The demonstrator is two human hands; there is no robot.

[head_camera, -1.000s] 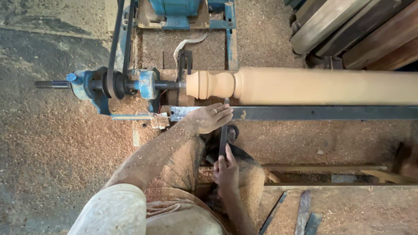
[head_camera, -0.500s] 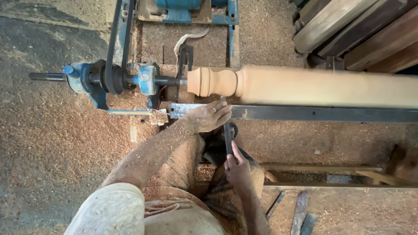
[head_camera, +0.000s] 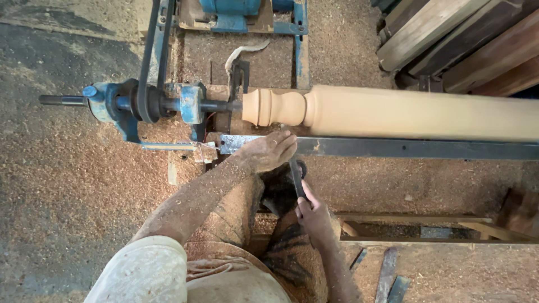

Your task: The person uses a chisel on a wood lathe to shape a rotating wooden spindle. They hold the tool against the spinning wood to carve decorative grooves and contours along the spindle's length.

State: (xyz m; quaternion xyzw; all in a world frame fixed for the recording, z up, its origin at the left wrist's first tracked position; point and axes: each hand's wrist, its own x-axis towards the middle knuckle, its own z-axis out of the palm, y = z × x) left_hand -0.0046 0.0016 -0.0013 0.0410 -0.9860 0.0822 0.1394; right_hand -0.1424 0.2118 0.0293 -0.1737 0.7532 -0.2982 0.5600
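Our left hand (head_camera: 268,151) lies palm down on the flat steel tool rest bar (head_camera: 415,148) at frame centre, fingers pressed over the blade end of a dark turning chisel (head_camera: 296,177). Our right hand (head_camera: 315,216) is closed around that chisel's handle end, just below and right of the left hand. We cannot see the chisel tip; it is hidden under the left fingers.

Just above the bar, a pale wooden spindle (head_camera: 404,112) runs from centre to the right edge, its left end already shaped into beads and a groove (head_camera: 278,106). It is mounted on the blue lathe headstock (head_camera: 151,104) at left centre, with a dark drive belt (head_camera: 156,50) leading to the upper edge and a blue motor (head_camera: 230,8) at top centre.

Sawdust (head_camera: 73,185) covers the floor, and both forearms are dusted with it. Stacked timber planks (head_camera: 460,39) sit upper right. Loose metal chisels (head_camera: 387,275) lie lower right. No containers in view.
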